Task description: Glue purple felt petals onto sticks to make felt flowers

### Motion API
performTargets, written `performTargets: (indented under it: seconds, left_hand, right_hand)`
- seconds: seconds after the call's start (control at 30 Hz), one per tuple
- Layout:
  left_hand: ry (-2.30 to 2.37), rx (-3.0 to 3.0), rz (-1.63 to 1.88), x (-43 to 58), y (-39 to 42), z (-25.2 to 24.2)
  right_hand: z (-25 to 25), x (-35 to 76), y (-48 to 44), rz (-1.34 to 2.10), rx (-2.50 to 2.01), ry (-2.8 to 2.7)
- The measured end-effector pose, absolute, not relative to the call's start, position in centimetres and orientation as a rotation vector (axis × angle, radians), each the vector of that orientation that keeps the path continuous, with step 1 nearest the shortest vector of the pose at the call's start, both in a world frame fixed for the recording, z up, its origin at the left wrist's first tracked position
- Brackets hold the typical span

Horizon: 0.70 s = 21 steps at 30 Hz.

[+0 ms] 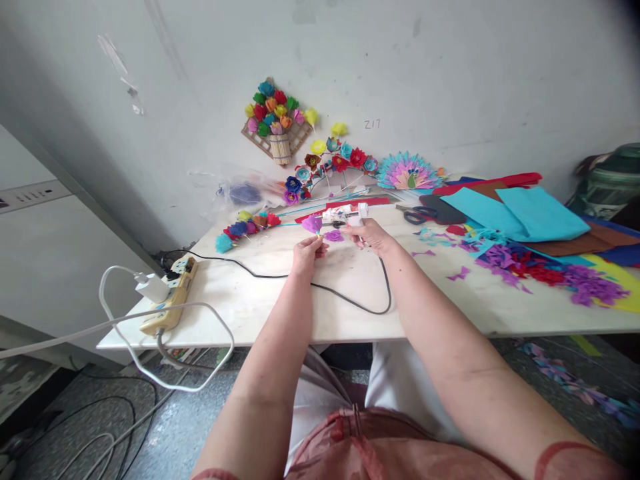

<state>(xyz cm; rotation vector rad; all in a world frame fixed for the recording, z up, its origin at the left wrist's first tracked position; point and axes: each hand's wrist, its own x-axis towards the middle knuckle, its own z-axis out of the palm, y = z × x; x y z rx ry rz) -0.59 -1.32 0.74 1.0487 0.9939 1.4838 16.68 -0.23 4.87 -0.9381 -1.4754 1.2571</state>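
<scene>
My left hand (307,252) is closed in a pinch on a purple felt flower (313,223), held just above the white table (280,300). My right hand (370,235) grips a white glue gun (345,214) whose nozzle points left toward the flower. A second small purple felt piece (333,235) lies on the table between my hands. The glue gun's black cord (350,301) loops across the table toward the power strip (173,300).
Finished felt flowers (247,230) lie at the left and more (330,160) lean on the wall behind. Black scissors (420,214), blue felt sheets (520,213) and purple and red scraps (550,270) fill the right side. White cables (165,347) hang off the left edge.
</scene>
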Motion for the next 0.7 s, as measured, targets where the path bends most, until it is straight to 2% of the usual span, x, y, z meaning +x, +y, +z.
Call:
performTargets:
  seconds: [0.27, 0.7]
  left_hand:
    - [0.938, 1.084, 1.44, -0.63, -1.61, 0.99]
    - [0.875, 1.061, 1.398, -0.62, -1.7, 1.12]
  right_hand:
    - [4.28, 16.79, 0.28, 1.42, -0.96, -1.424]
    - [3.99, 16.67, 0.42, 1.407, -0.956, -1.449]
